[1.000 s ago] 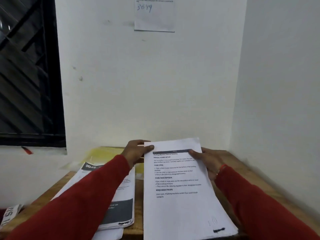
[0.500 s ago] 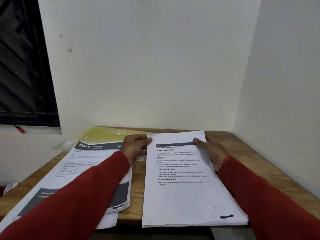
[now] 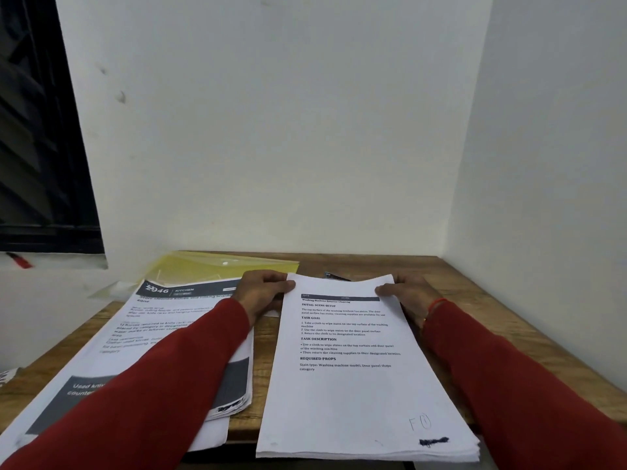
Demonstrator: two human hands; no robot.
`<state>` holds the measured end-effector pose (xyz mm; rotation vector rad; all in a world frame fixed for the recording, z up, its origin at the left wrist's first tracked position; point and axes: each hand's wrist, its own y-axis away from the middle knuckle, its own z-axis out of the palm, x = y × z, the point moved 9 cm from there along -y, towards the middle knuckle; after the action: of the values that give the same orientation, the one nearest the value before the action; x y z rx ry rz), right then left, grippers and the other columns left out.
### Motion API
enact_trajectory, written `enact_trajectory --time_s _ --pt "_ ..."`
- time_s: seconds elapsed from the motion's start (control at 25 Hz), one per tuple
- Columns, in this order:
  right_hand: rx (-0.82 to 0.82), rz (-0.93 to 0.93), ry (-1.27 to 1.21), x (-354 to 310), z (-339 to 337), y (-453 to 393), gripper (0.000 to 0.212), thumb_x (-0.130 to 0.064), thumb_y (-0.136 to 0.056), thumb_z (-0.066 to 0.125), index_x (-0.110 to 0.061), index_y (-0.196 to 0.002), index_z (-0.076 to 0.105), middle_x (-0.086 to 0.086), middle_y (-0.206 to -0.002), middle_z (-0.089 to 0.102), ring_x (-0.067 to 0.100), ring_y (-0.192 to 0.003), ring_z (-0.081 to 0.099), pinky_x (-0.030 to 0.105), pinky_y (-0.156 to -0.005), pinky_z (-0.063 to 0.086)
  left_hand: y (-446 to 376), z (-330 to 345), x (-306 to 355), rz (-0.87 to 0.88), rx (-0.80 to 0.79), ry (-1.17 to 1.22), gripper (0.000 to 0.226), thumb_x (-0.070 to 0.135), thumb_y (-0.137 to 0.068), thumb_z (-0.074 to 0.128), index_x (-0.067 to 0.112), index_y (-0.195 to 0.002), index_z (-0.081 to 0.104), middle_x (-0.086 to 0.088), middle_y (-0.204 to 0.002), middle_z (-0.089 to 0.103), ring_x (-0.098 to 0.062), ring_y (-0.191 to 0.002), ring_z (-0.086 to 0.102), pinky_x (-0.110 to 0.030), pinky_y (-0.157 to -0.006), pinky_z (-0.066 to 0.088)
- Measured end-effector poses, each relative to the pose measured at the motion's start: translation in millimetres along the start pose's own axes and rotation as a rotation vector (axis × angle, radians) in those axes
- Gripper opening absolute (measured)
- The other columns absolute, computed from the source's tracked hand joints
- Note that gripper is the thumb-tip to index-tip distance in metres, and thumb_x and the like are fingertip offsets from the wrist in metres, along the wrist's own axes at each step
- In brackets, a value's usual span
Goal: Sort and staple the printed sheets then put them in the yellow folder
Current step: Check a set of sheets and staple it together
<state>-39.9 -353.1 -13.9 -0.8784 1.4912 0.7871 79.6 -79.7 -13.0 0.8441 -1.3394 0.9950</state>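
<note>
The stack of sheets headed "Washing Machine Exterior Cleaning" lies on the table, its far corners pinched by the left hand and right hand.

Matt paper sheets, glossy plastic folder, grained wooden table

Wooden table pushed into a corner, brown grain, worn at the near edge. Plain white wall behind, scuffed with a few small dark marks toward the left. Second white wall on the right, meeting the first in a straight vertical seam. Dark window at far left, black frame, slats or bars inside, hard to tell which. Pale sill below it. Dim, even light, no hard shadows.
</note>
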Motion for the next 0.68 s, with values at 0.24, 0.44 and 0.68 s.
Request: enact_trajectory --time_s 0.24,0.44,0.68 --pt "0.138 -0.155 0.657 -59 10 -32 0.030 -0.014 -0.080 0.073 -0.011 -0.109 0.066 0.005 -0.099 0.066 0.020 -0.089 0.061 0.023 -0.073 0.045 -2 -5 0 0.023 0.065 -0.097 0.010 -0.006 -0.082 0.074 0.003 -0.083 0.069 -0.015 -0.080 0.070 -0.018 -0.056 0.066 -0.024 -0.048 0.054" --pt "0.066 -0.218 0.919 -42 71 -55 0.037 -0.044 -0.079 0.071 -0.023 -0.110 0.069 0.003 -0.120 0.066 0.025 -0.113 0.059 0.034 -0.100 0.046 -3 -5 -1 0.034 0.070 -0.123 0.009 -0.004 -0.083 0.074 0.001 -0.088 0.070 -0.014 -0.079 0.070 -0.015 -0.053 0.065 -0.025 -0.047 0.054" --pt "0.021 -0.262 0.958 -14 71 -70 0.023 -0.060 -0.074 0.070 -0.038 -0.081 0.068 0.000 -0.106 0.070 0.027 -0.108 0.060 0.038 -0.098 0.046 -3 -5 3 0.060 0.091 -0.134 0.012 -0.004 -0.082 0.075 0.003 -0.089 0.069 -0.015 -0.080 0.070 -0.015 -0.055 0.066 -0.025 -0.048 0.055"
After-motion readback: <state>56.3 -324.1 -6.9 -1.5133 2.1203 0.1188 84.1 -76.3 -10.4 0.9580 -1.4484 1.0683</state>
